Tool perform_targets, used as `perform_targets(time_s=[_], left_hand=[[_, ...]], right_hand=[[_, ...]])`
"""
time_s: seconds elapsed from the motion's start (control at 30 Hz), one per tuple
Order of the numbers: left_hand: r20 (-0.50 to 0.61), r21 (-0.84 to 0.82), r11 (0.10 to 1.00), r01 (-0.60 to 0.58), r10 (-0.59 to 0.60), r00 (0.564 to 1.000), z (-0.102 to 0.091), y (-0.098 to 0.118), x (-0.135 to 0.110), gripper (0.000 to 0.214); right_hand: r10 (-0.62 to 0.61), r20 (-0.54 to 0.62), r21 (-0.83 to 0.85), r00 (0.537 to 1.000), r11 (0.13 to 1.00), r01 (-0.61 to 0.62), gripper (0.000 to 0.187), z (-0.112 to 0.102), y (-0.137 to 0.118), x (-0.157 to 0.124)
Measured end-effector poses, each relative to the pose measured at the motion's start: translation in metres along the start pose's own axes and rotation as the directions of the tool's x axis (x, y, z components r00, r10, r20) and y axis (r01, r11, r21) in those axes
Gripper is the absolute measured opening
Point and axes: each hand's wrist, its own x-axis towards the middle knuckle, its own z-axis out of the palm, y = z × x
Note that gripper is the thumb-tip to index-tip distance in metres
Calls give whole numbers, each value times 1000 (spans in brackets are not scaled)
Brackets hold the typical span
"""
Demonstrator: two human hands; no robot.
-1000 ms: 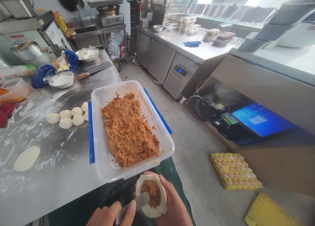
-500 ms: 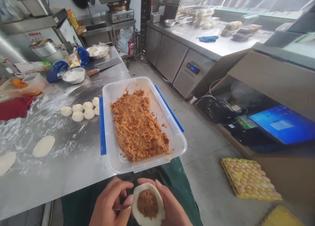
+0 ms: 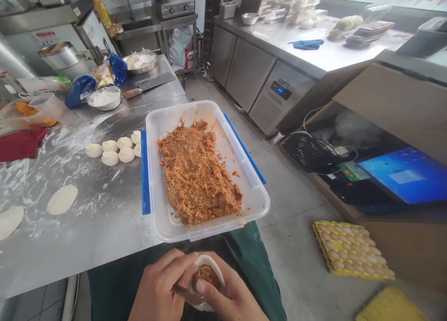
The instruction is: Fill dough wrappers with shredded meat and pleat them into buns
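Note:
A round dough wrapper (image 3: pixel 217 267) with a lump of brown filling (image 3: pixel 208 275) in its middle is cupped in my right hand (image 3: pixel 232 290). The right thumb presses down at the filling's near edge. My left hand (image 3: pixel 162 283) is closed, its fingertips pinching the wrapper's upper left rim. A flat filling spatula (image 3: pixel 184 292), smeared brown, juts from under the left fingers; its handle is hidden in that hand. Just beyond both hands, a clear plastic tub (image 3: pixel 260 208) holds a large mass of reddish-brown filling (image 3: pixel 199 176).
Several pleated buns (image 3: pixel 110 158) sit left of the tub on the floury steel table (image 3: pixel 104 237). Flat dough rounds (image 3: pixel 62 200) lie nearer on the left. A cleaver (image 3: pixel 155 81) rests behind. Egg trays (image 3: pixel 352 249) and an open cardboard box (image 3: pixel 391 90) are at the right.
My left fingers have moved onto the wrapper's rim, and the right thumb has come over the filling. The wrapper's edges now stand up more, and the smeared spatula shows more.

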Motion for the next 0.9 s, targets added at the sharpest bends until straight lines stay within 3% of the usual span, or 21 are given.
perform_targets(time_s=[0.2, 0.33, 0.47, 0.63, 0.77, 0.9], left_hand=[[17, 62, 997, -44, 43, 999, -3, 1, 5, 25], [44, 91, 994, -62, 58, 997, -4, 5, 7, 20], [119, 212, 959, -187, 165, 979, -5, 4, 7, 37], [183, 209, 963, -167, 129, 975, -6, 3, 8, 30], [258, 301, 918, -259, 183, 949, -7, 4, 10, 52], [254, 279, 930, -239, 169, 952, -6, 7, 11, 30]], right_hand=[[5, 21, -67, 1000, 998, -3, 38, -3, -2, -1], [70, -34, -80, 997, 994, -72, 40, -3, -10, -1], [81, -27, -199, 996, 976, -85, 35, -1, -17, 0], [159, -18, -200, 987, 967, -159, 27, -2, -22, 3], [114, -5, -348, 994, 931, -108, 16, -4, -26, 6], [186, -24, -359, 982, 915, -182, 9, -7, -30, 6]])
